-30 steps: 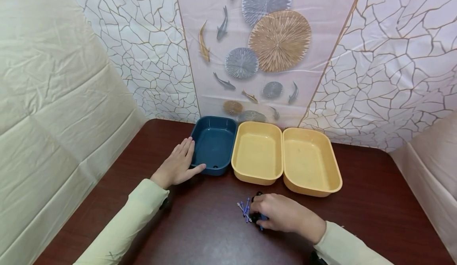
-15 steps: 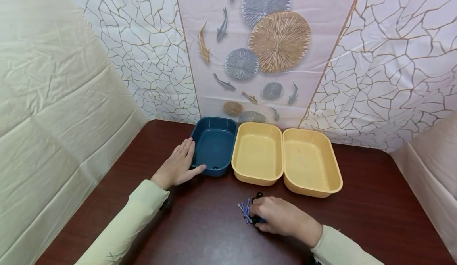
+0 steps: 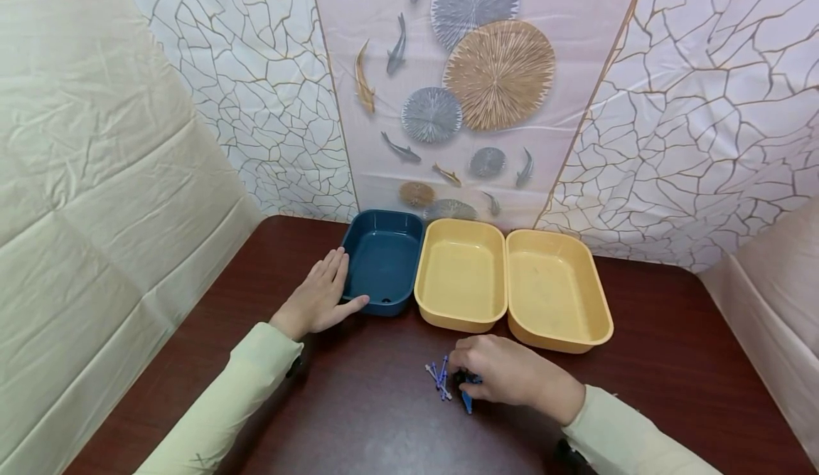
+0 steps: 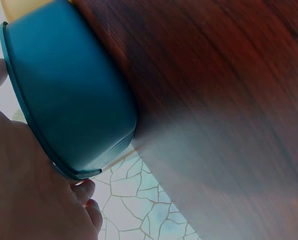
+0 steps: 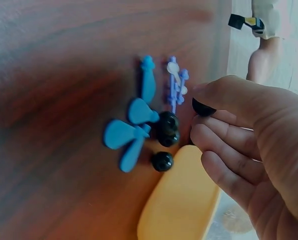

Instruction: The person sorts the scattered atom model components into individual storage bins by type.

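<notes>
My right hand (image 3: pixel 505 372) hovers close over the table just in front of the yellow bins. Between its thumb and fingers it pinches a small black ball (image 5: pixel 203 107), partly hidden by the fingers. Beneath lie several blue paddle-shaped pieces (image 5: pixel 120 134) and more black balls (image 5: pixel 162 161). Thin purple and white rods (image 3: pixel 439 377) with knobbed ends make a small heap to the left of that hand. My left hand (image 3: pixel 318 296) rests on the near left rim of a dark blue bin (image 3: pixel 390 309), its fingers straight and thumb spread along the front edge.
A small black object (image 3: pixel 387 300) lies inside the blue bin by its near wall. Two yellow bins, one in the middle (image 3: pixel 461 269) and one on the right (image 3: pixel 557 283), stand side by side beside it. Behind them hangs a patterned cloth (image 3: pixel 281 98) at the back of the dark table.
My right hand has risen slightly away from the pieces, and a blue piece beneath it shows more. The left hand stays in place on the blue bin.
</notes>
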A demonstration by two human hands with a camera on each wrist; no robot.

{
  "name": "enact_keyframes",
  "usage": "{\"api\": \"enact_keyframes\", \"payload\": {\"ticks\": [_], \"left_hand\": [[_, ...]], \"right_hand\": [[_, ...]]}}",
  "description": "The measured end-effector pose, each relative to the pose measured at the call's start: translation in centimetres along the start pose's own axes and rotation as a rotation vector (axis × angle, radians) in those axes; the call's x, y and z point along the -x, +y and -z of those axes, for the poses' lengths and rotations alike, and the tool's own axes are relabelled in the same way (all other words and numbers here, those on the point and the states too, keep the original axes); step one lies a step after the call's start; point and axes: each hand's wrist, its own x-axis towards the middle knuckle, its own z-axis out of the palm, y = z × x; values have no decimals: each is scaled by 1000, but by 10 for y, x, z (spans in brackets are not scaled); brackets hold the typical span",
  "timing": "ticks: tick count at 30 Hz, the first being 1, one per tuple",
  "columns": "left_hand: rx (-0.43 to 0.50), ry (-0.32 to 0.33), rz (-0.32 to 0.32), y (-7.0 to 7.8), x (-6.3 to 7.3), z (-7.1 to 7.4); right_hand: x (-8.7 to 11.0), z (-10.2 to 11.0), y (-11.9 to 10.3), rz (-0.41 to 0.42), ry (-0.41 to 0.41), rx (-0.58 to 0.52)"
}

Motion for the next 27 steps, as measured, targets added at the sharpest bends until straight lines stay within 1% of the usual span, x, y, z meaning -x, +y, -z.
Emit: {"api": "enact_keyframes", "payload": {"ticks": [8, 11, 18, 23, 27], "left_hand": [[-6, -7, 1, 1, 1, -1], [1, 8, -5, 2, 1, 0], [4, 16, -9, 1, 1, 0], [-6, 7, -5, 0, 1, -1], [-8, 11, -8, -1, 0, -2]], "right_hand": [[-2, 19, 2, 15, 24, 41], [-5, 26, 3, 21, 41, 53], [-17, 41, 9, 33, 81, 91], [-26, 51, 15, 28, 82, 89], [-33, 57, 20, 27, 86, 93]]}}
